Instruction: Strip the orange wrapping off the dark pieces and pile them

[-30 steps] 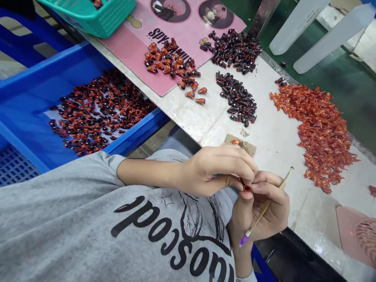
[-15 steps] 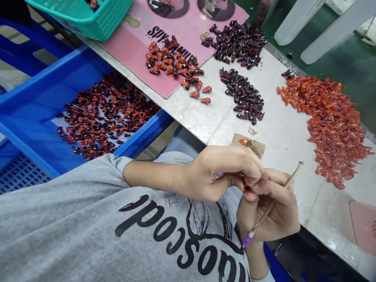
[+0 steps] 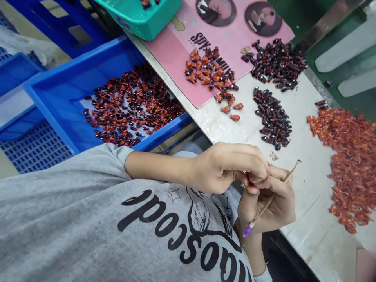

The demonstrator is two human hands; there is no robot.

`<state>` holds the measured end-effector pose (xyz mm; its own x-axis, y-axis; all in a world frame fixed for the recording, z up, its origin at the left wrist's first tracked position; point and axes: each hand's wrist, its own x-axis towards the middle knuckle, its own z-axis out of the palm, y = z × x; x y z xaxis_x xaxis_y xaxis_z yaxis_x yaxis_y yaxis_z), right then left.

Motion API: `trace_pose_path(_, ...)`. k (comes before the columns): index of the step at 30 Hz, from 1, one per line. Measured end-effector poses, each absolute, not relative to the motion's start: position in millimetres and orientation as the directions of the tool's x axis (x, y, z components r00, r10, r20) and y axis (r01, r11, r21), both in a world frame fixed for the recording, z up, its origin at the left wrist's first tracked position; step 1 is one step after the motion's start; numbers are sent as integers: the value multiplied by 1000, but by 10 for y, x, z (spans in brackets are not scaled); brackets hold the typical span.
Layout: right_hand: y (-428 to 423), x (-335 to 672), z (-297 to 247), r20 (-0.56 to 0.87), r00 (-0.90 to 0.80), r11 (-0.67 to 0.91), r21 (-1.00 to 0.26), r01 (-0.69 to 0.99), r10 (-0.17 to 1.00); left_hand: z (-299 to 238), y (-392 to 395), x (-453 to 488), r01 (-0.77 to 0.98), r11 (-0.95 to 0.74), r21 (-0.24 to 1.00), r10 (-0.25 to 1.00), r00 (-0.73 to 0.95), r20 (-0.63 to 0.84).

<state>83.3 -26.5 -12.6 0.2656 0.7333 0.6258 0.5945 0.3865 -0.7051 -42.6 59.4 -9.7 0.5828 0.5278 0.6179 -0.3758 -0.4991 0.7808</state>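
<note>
Both hands meet just off the table's near edge, over my grey shirt. My left hand (image 3: 229,168) is closed, its fingertips pinching a small red and black piece (image 3: 250,183). My right hand (image 3: 272,203) is closed too, thumb pressed on the same piece, and it also grips a thin wooden stick (image 3: 272,199) with a purple end that slants up to the right. What the piece looks like in full is hidden by the fingers.
On the white table (image 3: 296,129) lie a heap of orange bits (image 3: 349,156), two piles of dark caps (image 3: 273,117) (image 3: 277,58) and a pile of orange-black pieces (image 3: 211,72) on a pink sheet (image 3: 232,31). A blue crate (image 3: 67,86) with more pieces stands left, a teal basket (image 3: 141,15) behind.
The view has swung so the table and crate sit further right and lower. My hands stay joined on the small piece, in about the same pose.
</note>
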Motion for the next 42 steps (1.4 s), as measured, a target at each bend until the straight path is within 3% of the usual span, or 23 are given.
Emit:
trace_pose_path(8,-158,859,-113,627,158,451,-691,565,763,-145,625,-491,-365,-565,740,549,503,668)
trace_pose_path(16,-294,856,-268,511,235,404,-830,384,827,-168,667,-565,-318,-574,754,482,614,626)
trace_pose_path(25,-505,942,-265,585,248,458,-783,421,772,-60,565,-537,-356,-622,697,337,682,649)
trace_pose_path(35,-647,1016,-282,618,226,490,-756,434,753,-34,480,-504,-368,-671,644,285,674,682)
trace_pose_path(39,-724,1063,-291,612,283,430,-752,500,739,-76,493,-471,-289,-715,637,280,716,639)
trace_pose_path(42,-786,1124,-331,596,393,358,-769,529,700,-247,695,-394,-89,-840,535,310,731,607)
